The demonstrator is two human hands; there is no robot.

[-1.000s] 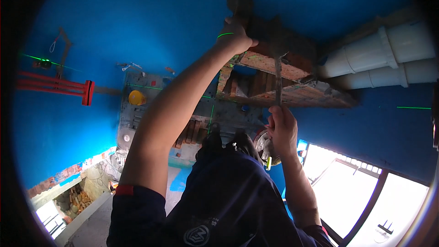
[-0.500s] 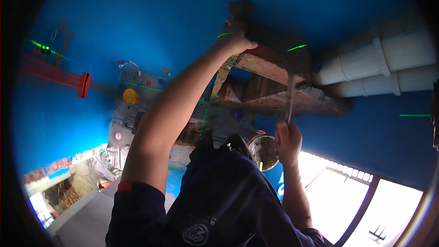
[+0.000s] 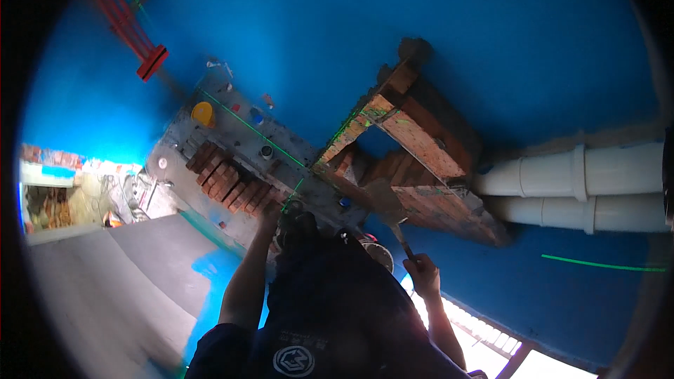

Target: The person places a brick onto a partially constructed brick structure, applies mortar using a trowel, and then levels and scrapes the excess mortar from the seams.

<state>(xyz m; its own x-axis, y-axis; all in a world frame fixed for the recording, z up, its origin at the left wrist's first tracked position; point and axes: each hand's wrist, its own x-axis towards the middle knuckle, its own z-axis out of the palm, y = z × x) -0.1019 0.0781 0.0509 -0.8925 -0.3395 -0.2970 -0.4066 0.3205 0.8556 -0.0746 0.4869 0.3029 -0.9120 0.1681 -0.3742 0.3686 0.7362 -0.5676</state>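
My right hand is closed round the handle of a trowel. The trowel's flat blade points up and left, just in front of the low brickwork. My left hand reaches down to the near end of a row of loose red bricks on the floor. Its fingers are dark and partly hidden among the bricks, so their grip does not show. A round bucket stands beside my legs, near the right hand, partly covered by my body.
White pipes run along the right of the brickwork. A yellow round item and a small pot lie on the grey floor. Red pipes stand against the blue wall. Green laser lines cross floor and wall.
My left hand has left the top of the brickwork and come down to the loose bricks. The right hand has lowered with the trowel. The whole view has turned.
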